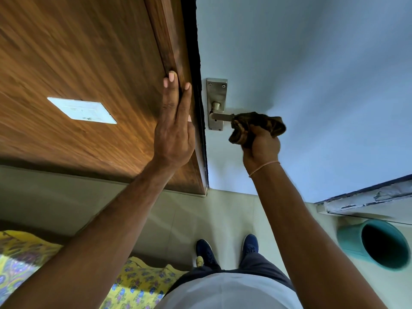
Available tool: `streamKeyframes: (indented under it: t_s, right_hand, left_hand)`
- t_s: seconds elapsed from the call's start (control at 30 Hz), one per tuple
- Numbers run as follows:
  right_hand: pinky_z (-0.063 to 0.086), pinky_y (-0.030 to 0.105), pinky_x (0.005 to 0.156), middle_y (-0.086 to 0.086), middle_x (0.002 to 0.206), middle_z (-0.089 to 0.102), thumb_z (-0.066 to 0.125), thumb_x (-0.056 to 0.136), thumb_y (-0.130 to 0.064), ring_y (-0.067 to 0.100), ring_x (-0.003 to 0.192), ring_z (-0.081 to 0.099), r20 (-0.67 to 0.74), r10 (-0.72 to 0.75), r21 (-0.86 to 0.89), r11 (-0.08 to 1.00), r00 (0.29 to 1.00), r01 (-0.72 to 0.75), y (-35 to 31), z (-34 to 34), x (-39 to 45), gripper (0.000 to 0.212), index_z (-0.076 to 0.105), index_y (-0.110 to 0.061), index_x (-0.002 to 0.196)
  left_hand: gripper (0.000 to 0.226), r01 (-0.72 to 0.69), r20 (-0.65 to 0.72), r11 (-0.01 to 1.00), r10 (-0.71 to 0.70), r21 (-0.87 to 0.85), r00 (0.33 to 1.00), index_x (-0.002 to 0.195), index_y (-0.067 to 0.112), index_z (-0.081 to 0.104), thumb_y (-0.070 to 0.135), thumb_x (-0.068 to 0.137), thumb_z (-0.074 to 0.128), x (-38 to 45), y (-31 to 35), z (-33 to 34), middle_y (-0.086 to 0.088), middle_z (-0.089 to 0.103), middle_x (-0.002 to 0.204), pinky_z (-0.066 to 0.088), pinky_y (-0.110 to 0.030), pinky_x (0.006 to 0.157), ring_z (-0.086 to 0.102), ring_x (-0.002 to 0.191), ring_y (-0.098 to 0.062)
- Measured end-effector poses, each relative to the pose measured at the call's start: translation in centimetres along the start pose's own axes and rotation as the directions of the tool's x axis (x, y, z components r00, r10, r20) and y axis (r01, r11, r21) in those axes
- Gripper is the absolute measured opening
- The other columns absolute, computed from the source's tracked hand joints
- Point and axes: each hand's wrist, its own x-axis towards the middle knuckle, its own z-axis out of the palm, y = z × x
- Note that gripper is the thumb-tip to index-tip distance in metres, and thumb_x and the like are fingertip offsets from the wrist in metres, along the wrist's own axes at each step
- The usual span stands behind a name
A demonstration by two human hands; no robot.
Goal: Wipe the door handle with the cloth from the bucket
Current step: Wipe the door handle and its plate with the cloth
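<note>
Bedspread: yellow with a purple floral print, at the lower left, beside the floor.
Panel: wood-grain surface at the left, bearing a white switch plate.
Left hand: open and flat, fingers straight and together, pressed against the panel's right edge, just beside the dark door edge.
Door: pale blue-white face, right of the dark edge.
Handle: metal lever on a backplate screwed to the door near its edge; the inner part of the lever shows, the outer part is wrapped by the cloth.
Cloth: brown, bunched, around the outer part of the lever.
Right hand: closed in a fist on the cloth, gripping it against the lever; a thin thread band at the wrist.
Shoes: dark blue pair on the tiled floor, below the handle.
Bucket: teal, on the floor at the lower right, well apart from the handle; its inside is dark.
</note>
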Motion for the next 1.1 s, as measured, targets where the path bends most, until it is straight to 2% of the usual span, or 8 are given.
streamKeyframes:
  t_s: [0.07, 0.17, 0.33, 0.57, 0.7, 0.83, 1.0, 1.1]
  right_hand:
    - [0.066, 0.047, 0.086, 0.011, 0.105, 0.076, 0.069, 0.083, -0.005, 0.028, 0.092, 0.077, -0.023, -0.29, -0.383, 0.887, 0.957, 0.26, -0.5, -0.3, -0.3, 0.031, 0.07, -0.011, 0.113]
    - [0.05, 0.022, 0.095, 0.002, 0.115, 0.07, 0.069, 0.078, -0.015, 0.021, 0.109, 0.064, 0.247, -0.6, -0.773, 0.351, 0.761, 0.528, -0.7, -0.2, -1.7, 0.038, 0.071, -0.025, 0.114]
    - [0.048, 0.042, 0.088, 0.01, 0.123, 0.07, 0.056, 0.082, -0.005, 0.037, 0.108, 0.058, 0.779, -0.546, -0.546, -0.351, 0.307, 0.761, 1.6, 1.9, -3.8, 0.044, 0.075, -0.014, 0.122]
    - [0.044, 0.046, 0.086, 0.014, 0.12, 0.07, 0.049, 0.089, -0.008, 0.038, 0.106, 0.057, 0.931, -0.314, -0.353, -0.638, 0.188, 0.684, 2.6, 0.8, -0.9, 0.039, 0.074, -0.015, 0.118]
    - [0.045, 0.043, 0.081, 0.01, 0.115, 0.07, 0.066, 0.083, -0.003, 0.036, 0.101, 0.057, 0.893, -0.407, -0.419, -0.605, 0.189, 0.677, 0.7, -1.3, 0.7, 0.034, 0.075, -0.017, 0.112]
    - [0.046, 0.043, 0.081, 0.005, 0.111, 0.068, 0.064, 0.072, 0.001, 0.035, 0.096, 0.055, 0.729, -0.605, -0.638, -0.429, 0.32, 0.64, -1.4, -3.9, 1.1, 0.043, 0.077, -0.02, 0.107]
    - [0.056, 0.042, 0.082, -0.007, 0.11, 0.062, 0.066, 0.074, 0.003, 0.023, 0.103, 0.057, 0.426, -0.637, -0.828, 0.01, 0.642, 0.56, -2.4, -5.3, -0.1, 0.046, 0.078, -0.03, 0.104]
    - [0.065, 0.043, 0.068, 0.009, 0.113, 0.072, 0.074, 0.085, -0.008, 0.031, 0.09, 0.078, 0.247, -0.456, -0.663, 0.564, 0.855, 0.492, -2.6, -5.0, -1.8, 0.021, 0.074, -0.018, 0.103]
  left_hand:
    - [0.054, -0.001, -0.003, 1.0, 0.001, -0.001, 1.0, 0.161, -0.012, 0.039, -0.012, 0.107, 0.047, 0.0, 0.0, 0.0, -0.041, 0.027, 0.17, 0.027, -0.055, 0.139, 0.024, 0.163, -0.055]
    - [0.053, -0.009, -0.004, 1.0, 0.009, 0.001, 1.0, 0.161, -0.012, 0.039, -0.01, 0.109, 0.045, -0.1, 0.0, -0.1, -0.04, 0.028, 0.17, 0.025, -0.051, 0.139, 0.024, 0.163, -0.054]
    - [0.052, -0.015, 0.004, 1.0, 0.015, -0.009, 1.0, 0.162, -0.011, 0.038, -0.008, 0.11, 0.043, 0.0, 0.1, -0.5, -0.039, 0.027, 0.171, 0.024, -0.051, 0.14, 0.024, 0.164, -0.052]
    - [0.052, -0.013, 0.012, 1.0, 0.013, 0.0, 1.0, 0.163, -0.009, 0.038, -0.006, 0.111, 0.042, -0.1, -0.1, -0.7, -0.035, 0.027, 0.173, 0.026, -0.05, 0.139, 0.024, 0.166, -0.049]
    - [0.053, -0.004, 0.022, 1.0, 0.004, -0.01, 1.0, 0.164, -0.008, 0.037, -0.007, 0.111, 0.043, -0.1, 0.1, -0.4, -0.036, 0.025, 0.174, 0.022, -0.048, 0.14, 0.021, 0.166, -0.05]
    - [0.055, 0.006, 0.019, 1.0, -0.006, -0.02, 1.0, 0.165, -0.008, 0.034, -0.009, 0.111, 0.043, -0.2, 0.3, -0.3, -0.036, 0.022, 0.175, 0.023, -0.053, 0.14, 0.018, 0.167, -0.05]
    - [0.057, 0.015, 0.01, 1.0, -0.015, -0.001, 1.0, 0.165, -0.007, 0.034, -0.007, 0.109, 0.043, -0.3, 1.0, 0.0, -0.038, 0.021, 0.174, 0.024, -0.059, 0.138, 0.018, 0.166, -0.05]
    - [0.056, -0.043, 0.038, 0.999, 0.042, 0.026, 0.998, 0.164, -0.007, 0.036, -0.001, 0.109, 0.045, -1.1, 2.5, 0.8, -0.036, 0.026, 0.173, 0.02, -0.057, 0.139, 0.022, 0.165, -0.05]
